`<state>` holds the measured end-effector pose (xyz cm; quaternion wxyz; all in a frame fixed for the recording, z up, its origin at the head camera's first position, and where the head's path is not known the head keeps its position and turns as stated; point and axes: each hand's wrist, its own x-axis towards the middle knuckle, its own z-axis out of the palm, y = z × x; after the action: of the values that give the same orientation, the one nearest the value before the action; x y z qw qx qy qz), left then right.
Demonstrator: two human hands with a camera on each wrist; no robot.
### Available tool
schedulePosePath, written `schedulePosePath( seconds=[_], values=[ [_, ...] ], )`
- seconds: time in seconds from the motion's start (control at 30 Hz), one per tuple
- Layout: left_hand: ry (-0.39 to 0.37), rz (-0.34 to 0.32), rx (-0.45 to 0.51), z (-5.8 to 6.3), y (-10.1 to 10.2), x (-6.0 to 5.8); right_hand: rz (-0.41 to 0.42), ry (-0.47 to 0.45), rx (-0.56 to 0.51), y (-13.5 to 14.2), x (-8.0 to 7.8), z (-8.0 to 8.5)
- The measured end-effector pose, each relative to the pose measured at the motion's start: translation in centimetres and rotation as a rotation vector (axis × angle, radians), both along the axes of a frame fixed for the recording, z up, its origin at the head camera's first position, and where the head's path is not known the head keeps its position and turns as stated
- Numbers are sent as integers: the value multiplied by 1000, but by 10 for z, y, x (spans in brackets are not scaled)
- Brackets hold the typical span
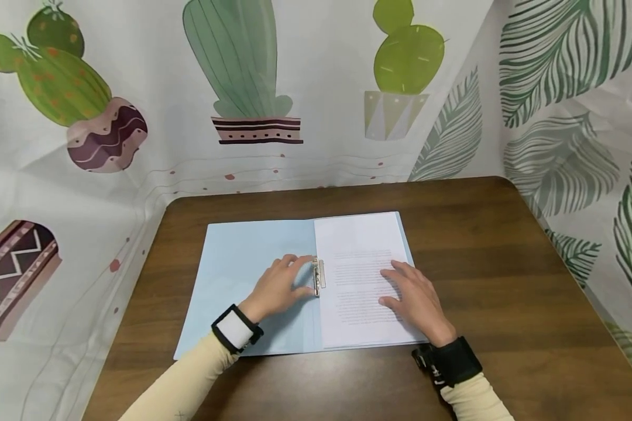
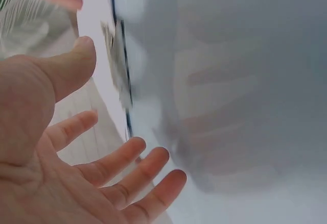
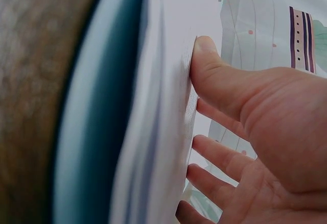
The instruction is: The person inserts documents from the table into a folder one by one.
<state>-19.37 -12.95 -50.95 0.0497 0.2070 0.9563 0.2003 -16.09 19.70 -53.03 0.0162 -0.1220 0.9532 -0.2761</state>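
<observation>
A light blue folder lies spread on the table, with a stack of white printed sheets on its right side. Along the spine sits a metal lever clip at the sheets' left edge. My left hand is over the left cover, its thumb and forefinger spread at the two ends of the clip; in the left wrist view the fingers are apart, and contact with the clip is uncertain. My right hand rests with spread fingers on the right part of the printed page. Layered paper edges show in the right wrist view.
The folder lies mid-way on a brown wooden table with rounded far corners. A white cloth printed with cacti and leaves hangs behind and beside it. Both wrists carry black straps.
</observation>
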Motion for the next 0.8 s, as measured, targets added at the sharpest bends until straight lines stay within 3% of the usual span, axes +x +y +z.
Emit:
schedulePosePath(
  seconds=[0.13, 0.27, 0.47, 0.6, 0.8],
  values=[
    [74, 89, 2, 9, -35, 0, -2, 4, -7, -1, 1, 0],
    [146, 241, -26, 20, -85, 5, 4, 12, -3, -2, 2, -1],
    [34, 477, -52, 29, -151, 21, 5, -1, 6, -1, 3, 0],
    [-29, 547, -19, 28, -172, 33, 7, 4, 0, 0, 4, 0],
    [-45, 586, 28, 24, -174, 39, 2, 6, -8, -1, 5, 0]
  ],
)
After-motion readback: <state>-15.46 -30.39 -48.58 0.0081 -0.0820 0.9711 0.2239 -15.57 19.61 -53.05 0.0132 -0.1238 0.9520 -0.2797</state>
